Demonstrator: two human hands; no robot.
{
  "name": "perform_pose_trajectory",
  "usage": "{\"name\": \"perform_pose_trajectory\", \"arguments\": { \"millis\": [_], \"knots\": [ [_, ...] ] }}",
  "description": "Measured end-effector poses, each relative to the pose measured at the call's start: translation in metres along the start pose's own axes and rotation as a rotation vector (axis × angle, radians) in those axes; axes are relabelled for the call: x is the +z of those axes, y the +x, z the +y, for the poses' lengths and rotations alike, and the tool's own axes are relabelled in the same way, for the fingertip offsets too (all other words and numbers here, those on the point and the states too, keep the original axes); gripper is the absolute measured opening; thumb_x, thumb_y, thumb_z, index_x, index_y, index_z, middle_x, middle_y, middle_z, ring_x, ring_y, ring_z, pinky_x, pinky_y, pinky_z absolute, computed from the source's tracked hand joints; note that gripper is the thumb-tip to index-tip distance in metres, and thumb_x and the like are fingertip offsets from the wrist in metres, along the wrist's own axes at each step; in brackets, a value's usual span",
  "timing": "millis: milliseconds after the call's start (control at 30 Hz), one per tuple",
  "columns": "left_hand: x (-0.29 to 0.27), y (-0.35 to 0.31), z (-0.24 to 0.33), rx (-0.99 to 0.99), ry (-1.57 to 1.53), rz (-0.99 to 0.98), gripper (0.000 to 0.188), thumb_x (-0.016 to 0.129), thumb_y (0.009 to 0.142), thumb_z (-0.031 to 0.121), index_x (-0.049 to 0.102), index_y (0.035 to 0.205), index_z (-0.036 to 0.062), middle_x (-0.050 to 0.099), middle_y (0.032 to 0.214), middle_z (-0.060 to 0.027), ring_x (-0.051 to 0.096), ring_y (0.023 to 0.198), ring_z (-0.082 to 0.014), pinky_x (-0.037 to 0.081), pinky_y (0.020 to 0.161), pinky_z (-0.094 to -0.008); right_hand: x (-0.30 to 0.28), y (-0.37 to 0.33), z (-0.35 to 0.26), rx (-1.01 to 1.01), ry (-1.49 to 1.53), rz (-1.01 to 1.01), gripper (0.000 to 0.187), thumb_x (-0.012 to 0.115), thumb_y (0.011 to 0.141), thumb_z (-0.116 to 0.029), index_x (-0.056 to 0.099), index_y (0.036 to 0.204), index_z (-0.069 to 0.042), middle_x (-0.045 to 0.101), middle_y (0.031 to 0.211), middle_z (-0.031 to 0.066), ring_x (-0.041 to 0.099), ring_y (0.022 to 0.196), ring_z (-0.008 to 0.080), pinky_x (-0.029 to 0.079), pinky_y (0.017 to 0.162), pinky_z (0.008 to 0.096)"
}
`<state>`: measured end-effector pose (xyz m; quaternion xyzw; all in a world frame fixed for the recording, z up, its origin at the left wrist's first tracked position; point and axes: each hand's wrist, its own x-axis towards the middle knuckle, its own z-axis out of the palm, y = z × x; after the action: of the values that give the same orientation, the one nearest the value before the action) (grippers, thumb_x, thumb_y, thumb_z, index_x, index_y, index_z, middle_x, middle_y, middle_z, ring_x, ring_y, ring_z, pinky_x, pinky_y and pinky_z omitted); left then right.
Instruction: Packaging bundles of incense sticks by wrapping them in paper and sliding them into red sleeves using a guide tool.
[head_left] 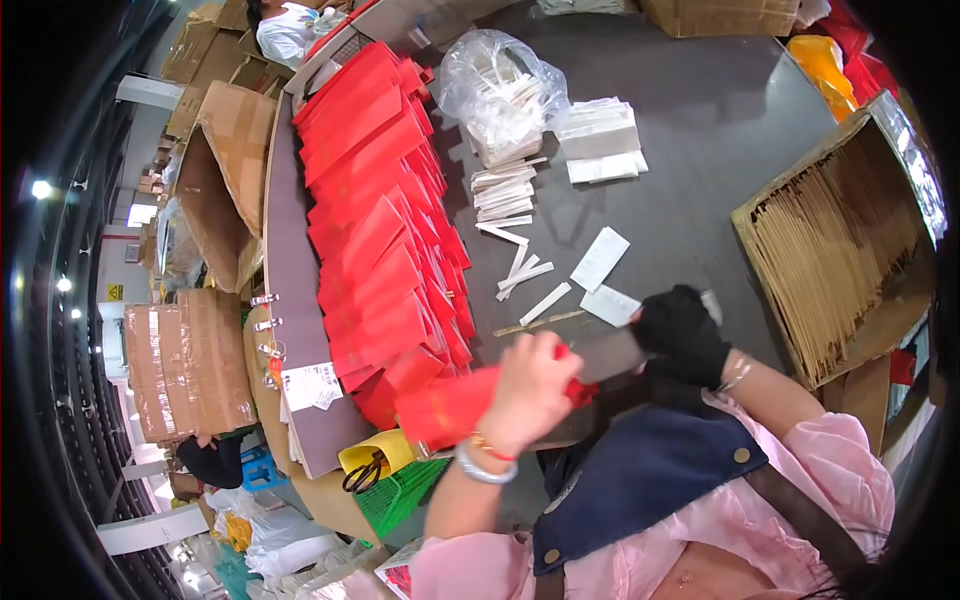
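Packet (440, 412), red: gripped in your left hand (532, 388). Your black-gloved right hand (682, 335) meets a blurred grey sheet (612, 354); grip cannot be told. Red pile (385, 220) lies ahead-left of your left hand.

Pink shirt (840, 465); navy apron (645, 480) with brass-coloured snaps (741, 455); right hand (683, 335) black-gloved; silver bangle (487, 470); red bracelet (491, 449).

We count the packets (360, 225) as bright red, the slips (600, 258) as white and the bench (695, 140) as dark grey. The brown sheets (830, 245) make a finely striped pattern. We wear a black glove (682, 335), navy apron (650, 475), plain pink sleeves (845, 460) and a silver bangle (485, 470); our holder (400, 448) is yellow.
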<state>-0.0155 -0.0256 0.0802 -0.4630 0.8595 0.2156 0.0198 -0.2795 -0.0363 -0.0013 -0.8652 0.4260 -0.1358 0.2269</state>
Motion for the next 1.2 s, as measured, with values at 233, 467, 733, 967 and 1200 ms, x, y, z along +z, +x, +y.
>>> {"name": "perform_pose_trajectory", "arguments": {
  "millis": [233,467,733,967,1200],
  "knots": [
    [0.004,-0.027,-0.058,-0.385,0.178,0.550,0.048,0.075,0.072,0.018,0.061,0.116,0.0053,0.048,0.133,-0.0196,0.044,0.123,-0.0409,0.036,0.102,-0.0539,-0.040,-0.012,-0.002,0.204,0.035,0.244,0.063,0.085,0.058,-0.035,0.059,0.109,-0.010,0.059,0.104,0.0112,0.056,0.101,0.0329,0.039,0.093,0.0465],
    [0.114,-0.032,-0.010,-0.666,-0.183,0.496,0.091,0.083,0.066,0.048,0.048,0.136,0.0024,0.044,0.139,-0.0190,0.035,0.132,-0.0392,0.017,0.111,-0.0613,-0.033,-0.008,-0.019,0.135,-0.039,0.051,0.064,0.085,0.057,-0.035,0.060,0.110,-0.010,0.058,0.103,0.0102,0.056,0.101,0.0317,0.038,0.095,0.0463],
    [0.112,-0.034,-0.016,-0.614,-0.313,0.485,0.092,0.083,0.068,0.046,0.044,0.139,0.0017,0.043,0.142,-0.0190,0.031,0.137,-0.0394,0.010,0.113,-0.0630,0.004,0.014,-0.036,0.053,0.013,-0.251,0.067,0.073,0.067,-0.055,0.061,0.109,-0.005,0.058,0.110,0.0155,0.053,0.109,0.0343,0.036,0.096,0.0472],
    [0.080,0.015,-0.055,-0.330,-0.250,0.622,0.037,0.072,0.081,0.015,0.064,0.114,0.0007,0.063,0.110,-0.0172,0.057,0.103,-0.0372,0.046,0.089,-0.0431,0.018,-0.003,-0.008,-0.074,0.136,0.170,0.059,0.080,0.067,-0.038,0.063,0.116,-0.010,0.060,0.117,0.0135,0.055,0.110,0.0338,0.039,0.096,0.0470],
    [0.082,0.033,-0.112,-0.341,-0.207,0.449,0.015,0.073,0.079,0.013,0.072,0.093,0.0059,0.067,0.086,-0.0112,0.065,0.081,-0.0289,0.051,0.072,-0.0396,-0.055,-0.114,0.085,0.532,-0.007,0.654,0.044,0.073,0.076,-0.006,0.059,0.118,-0.004,0.061,0.116,0.0140,0.059,0.110,0.0304,0.046,0.096,0.0373]
  ]
}}
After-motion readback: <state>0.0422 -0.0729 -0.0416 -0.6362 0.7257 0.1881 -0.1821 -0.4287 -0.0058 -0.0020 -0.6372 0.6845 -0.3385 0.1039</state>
